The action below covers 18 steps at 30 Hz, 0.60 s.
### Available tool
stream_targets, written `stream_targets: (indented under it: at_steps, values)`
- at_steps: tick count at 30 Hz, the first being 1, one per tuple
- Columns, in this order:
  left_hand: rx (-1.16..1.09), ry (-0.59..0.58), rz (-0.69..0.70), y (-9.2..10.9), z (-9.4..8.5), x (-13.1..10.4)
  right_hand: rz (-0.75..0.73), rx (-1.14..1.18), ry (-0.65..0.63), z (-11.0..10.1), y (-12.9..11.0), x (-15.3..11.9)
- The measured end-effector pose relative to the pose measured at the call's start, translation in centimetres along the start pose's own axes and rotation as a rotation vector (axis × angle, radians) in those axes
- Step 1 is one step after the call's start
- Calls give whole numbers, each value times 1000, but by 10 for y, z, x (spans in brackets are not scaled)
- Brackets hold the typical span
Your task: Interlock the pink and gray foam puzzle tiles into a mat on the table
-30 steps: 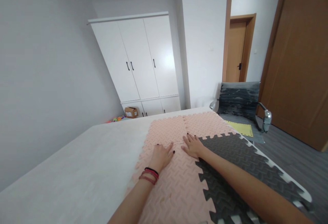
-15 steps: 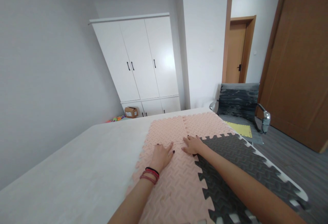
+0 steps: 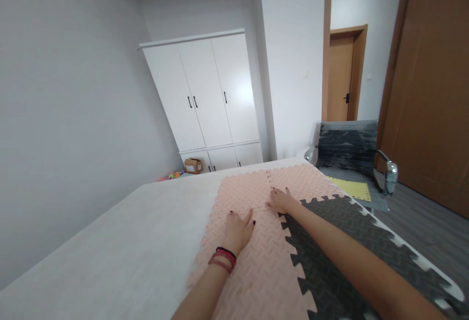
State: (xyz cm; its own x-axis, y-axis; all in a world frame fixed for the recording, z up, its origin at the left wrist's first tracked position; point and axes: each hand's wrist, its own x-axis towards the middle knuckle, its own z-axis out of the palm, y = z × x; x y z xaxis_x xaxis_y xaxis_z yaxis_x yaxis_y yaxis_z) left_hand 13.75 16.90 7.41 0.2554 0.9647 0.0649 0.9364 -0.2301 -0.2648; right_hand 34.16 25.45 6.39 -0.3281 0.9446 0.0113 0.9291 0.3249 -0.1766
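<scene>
Pink interlocking foam mats [image 3: 264, 271] lie flat on a white surface, with thin seams showing between the far tiles. A dark grey foam mat [image 3: 340, 227] lies against their right side, its toothed edge meeting the pink. My left hand [image 3: 239, 229], with red and black bands at the wrist, rests on the pink mat, fingers spread near a seam. My right hand [image 3: 281, 201] presses on the pink mat by the corner of the grey one, fingers apart. Neither hand holds anything.
The white surface [image 3: 139, 237] extends to the left. Beyond it stand a white cabinet [image 3: 205, 95] and a cardboard box [image 3: 193, 165]. A chair [image 3: 348, 149] with a yellow foam piece [image 3: 351, 189] is at the right, near a brown door [image 3: 432, 90].
The view has shifted slightly, so the scene sits a little lower and further right. My right hand has moved slightly forward on the pink mat; my left hand stays on it.
</scene>
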Motion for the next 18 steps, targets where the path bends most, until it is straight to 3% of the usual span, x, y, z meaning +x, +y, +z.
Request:
stream_targets:
  at_steps: [6, 12, 15, 18]
  values:
    - [-10, 9, -10, -1, 9, 5, 105, -2, -8, 13, -10, 24]
    - [-76, 20, 0, 0, 12, 6, 109, 39, -1, 14, -11, 20]
    - [-160, 14, 38, -19, 9, 5, 68, 81, -30, 3, 22, 11]
    - [-292, -22, 68, -61, 6, 8, 144, 105, -17, -16, 84, -5]
